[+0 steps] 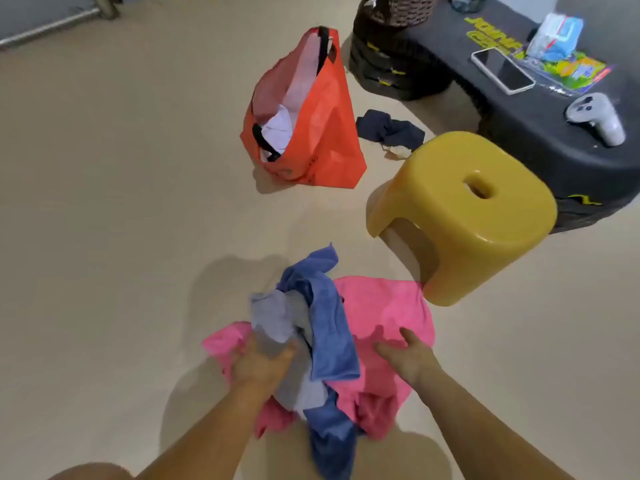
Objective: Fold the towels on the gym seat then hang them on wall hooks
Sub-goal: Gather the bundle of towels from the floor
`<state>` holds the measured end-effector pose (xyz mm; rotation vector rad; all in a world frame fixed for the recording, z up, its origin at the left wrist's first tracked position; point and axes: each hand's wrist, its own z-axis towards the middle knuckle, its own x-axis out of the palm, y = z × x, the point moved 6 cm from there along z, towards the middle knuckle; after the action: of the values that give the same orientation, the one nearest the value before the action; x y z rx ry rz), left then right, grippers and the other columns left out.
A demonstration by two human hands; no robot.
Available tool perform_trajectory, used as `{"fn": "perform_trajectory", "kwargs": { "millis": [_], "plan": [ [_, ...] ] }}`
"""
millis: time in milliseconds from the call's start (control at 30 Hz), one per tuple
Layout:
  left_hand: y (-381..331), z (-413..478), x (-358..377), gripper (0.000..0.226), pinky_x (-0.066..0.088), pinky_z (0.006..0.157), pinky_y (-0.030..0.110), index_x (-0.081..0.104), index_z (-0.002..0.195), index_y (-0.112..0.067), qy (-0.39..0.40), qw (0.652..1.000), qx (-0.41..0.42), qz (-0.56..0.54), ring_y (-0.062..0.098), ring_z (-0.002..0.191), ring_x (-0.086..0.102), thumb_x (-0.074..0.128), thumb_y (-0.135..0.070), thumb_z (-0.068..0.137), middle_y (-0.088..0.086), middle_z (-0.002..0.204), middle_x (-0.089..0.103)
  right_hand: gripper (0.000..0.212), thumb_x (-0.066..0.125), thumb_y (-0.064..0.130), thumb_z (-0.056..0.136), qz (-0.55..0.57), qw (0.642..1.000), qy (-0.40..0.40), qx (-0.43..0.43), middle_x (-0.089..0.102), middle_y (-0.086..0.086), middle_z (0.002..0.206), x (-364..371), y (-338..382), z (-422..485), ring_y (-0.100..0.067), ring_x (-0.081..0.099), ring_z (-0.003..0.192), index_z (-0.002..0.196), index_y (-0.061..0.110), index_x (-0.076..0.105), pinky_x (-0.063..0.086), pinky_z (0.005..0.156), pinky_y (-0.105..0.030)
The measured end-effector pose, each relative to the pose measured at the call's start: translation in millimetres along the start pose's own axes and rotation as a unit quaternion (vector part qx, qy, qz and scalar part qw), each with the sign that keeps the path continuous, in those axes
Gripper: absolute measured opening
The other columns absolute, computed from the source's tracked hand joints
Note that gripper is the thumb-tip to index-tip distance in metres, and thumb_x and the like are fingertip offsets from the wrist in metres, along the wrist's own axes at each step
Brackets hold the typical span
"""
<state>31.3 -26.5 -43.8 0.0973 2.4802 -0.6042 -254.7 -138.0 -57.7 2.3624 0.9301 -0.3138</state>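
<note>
A heap of towels lies in front of me, low in the head view. A pink towel is spread underneath. A blue towel and a pale grey towel are bunched on top. My left hand grips the grey towel from above, lifting the bundle slightly. My right hand rests flat on the pink towel, fingers spread. The black gym seat stands at the upper right with no towels on it. No wall hooks are in view.
A yellow plastic stool stands just right of the towels. An orange bag with cloth inside sits on the beige floor ahead. A dark garment lies behind the stool. A phone, a wipes pack and a white controller lie on the seat.
</note>
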Motion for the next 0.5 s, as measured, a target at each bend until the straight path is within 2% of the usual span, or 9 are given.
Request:
{"fn": "perform_trajectory", "kwargs": {
  "millis": [67, 100, 200, 267, 333, 400, 433, 500],
  "plan": [
    [22, 35, 7, 0.144, 0.046, 0.111, 0.051, 0.022, 0.160, -0.028, -0.021, 0.996, -0.041, -0.083, 0.038, 0.140, 0.047, 0.075, -0.090, 0.041, 0.010, 0.157, 0.044, 0.139, 0.072, 0.092, 0.037, 0.027, 0.999, 0.003, 0.043, 0.030, -0.010, 0.166, 18, -15, 36, -0.035, 0.035, 0.150, 0.157, 0.033, 0.036, 0.028, 0.124, -0.048],
    [30, 50, 11, 0.148, 0.046, 0.111, 0.052, 0.023, 0.159, -0.032, -0.022, 0.993, -0.044, -0.108, 0.039, 0.141, 0.046, 0.078, -0.090, 0.035, 0.010, 0.158, 0.044, 0.147, 0.071, 0.095, 0.030, 0.046, 0.998, 0.018, 0.047, 0.030, -0.008, 0.165, 28, -20, 53, -0.034, 0.033, 0.151, 0.158, 0.034, 0.032, 0.024, 0.126, -0.046],
    [46, 79, 22, 0.138, 0.047, 0.110, 0.048, 0.024, 0.158, -0.032, -0.032, 0.988, -0.053, -0.143, 0.038, 0.140, 0.048, 0.086, -0.077, 0.043, 0.007, 0.156, 0.046, 0.132, 0.081, 0.086, 0.046, 0.089, 0.993, -0.010, 0.071, 0.034, -0.011, 0.162, 45, -22, 73, -0.036, 0.038, 0.147, 0.157, 0.037, 0.028, 0.029, 0.124, -0.044],
    [47, 81, 26, 0.124, 0.050, 0.105, 0.042, 0.033, 0.153, -0.033, -0.057, 0.985, -0.021, -0.161, 0.032, 0.132, 0.056, 0.089, -0.070, 0.048, 0.002, 0.148, 0.054, 0.135, 0.078, 0.091, 0.035, 0.104, 0.992, -0.039, 0.062, 0.039, -0.009, 0.160, 47, -25, 78, -0.035, 0.041, 0.146, 0.153, 0.043, 0.034, 0.033, 0.123, -0.047],
    [43, 80, 36, 0.108, 0.054, 0.099, 0.041, 0.039, 0.147, -0.037, -0.061, 0.984, 0.005, -0.168, 0.025, 0.114, 0.065, 0.091, -0.061, 0.055, -0.008, 0.128, 0.065, 0.124, 0.080, 0.085, 0.043, 0.103, 0.992, -0.057, 0.034, 0.043, -0.007, 0.158, 52, -22, 79, -0.033, 0.045, 0.143, 0.152, 0.041, 0.039, 0.037, 0.121, -0.047],
    [29, 70, 51, 0.100, 0.055, 0.093, 0.039, 0.036, 0.150, -0.039, -0.027, 0.986, 0.036, -0.157, 0.015, 0.102, 0.063, 0.090, -0.048, 0.066, -0.017, 0.117, 0.062, 0.108, 0.089, 0.068, 0.058, 0.173, 0.984, -0.016, -0.025, 0.051, -0.001, 0.152, 67, -1, 67, -0.028, 0.055, 0.135, 0.150, 0.038, 0.043, 0.045, 0.114, -0.048],
    [18, 65, 61, 0.104, 0.053, 0.092, 0.037, 0.029, 0.154, -0.039, -0.007, 0.988, 0.054, -0.147, 0.012, 0.104, 0.059, 0.089, -0.044, 0.070, -0.019, 0.121, 0.056, 0.092, 0.092, 0.055, 0.066, 0.212, 0.976, 0.023, -0.050, 0.059, 0.003, 0.144, 76, 11, 61, -0.024, 0.061, 0.128, 0.145, 0.036, 0.049, 0.050, 0.110, -0.047],
    [-5, 56, 76, 0.102, 0.054, 0.093, 0.038, 0.020, 0.155, -0.049, 0.016, 0.989, 0.095, -0.110, 0.010, 0.108, 0.059, 0.082, -0.051, 0.074, -0.017, 0.125, 0.055, 0.052, 0.090, 0.037, 0.077, 0.186, 0.974, 0.073, -0.110, 0.075, 0.005, 0.119, 90, 36, 52, -0.020, 0.073, 0.108, 0.122, 0.030, 0.066, 0.059, 0.097, -0.045]
  ]
}}
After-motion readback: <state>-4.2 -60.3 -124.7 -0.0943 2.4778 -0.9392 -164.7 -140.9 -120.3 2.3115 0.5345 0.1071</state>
